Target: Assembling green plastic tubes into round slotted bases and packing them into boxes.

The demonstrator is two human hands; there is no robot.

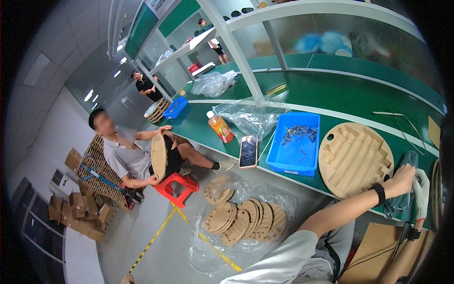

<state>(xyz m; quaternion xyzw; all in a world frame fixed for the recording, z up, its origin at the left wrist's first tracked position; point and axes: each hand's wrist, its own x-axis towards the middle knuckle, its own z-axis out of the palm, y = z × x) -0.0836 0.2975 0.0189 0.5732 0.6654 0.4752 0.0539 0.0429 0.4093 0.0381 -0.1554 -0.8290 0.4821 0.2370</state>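
Observation:
At the right end of the green bench, my bare left hand (402,181) is closed on a dark, see-through plastic bag (396,207). Part of the bag shows above the fist and part hangs below it. Right beside it is my right hand (420,191) in a white glove, its fingers mostly hidden, so their grip is unclear. A round tan moulded tray (355,158) with stepped grooves lies on the bench just left of my hands, its edge next to my left wrist.
A blue bin (289,165) of small dark metal parts, a phone (248,151) and a drink bottle (220,127) stand along the bench. Round tan trays (246,218) lie on plastic on the floor. A co-worker (127,154) sits at left holding one. Cardboard (371,251) lies below my arms.

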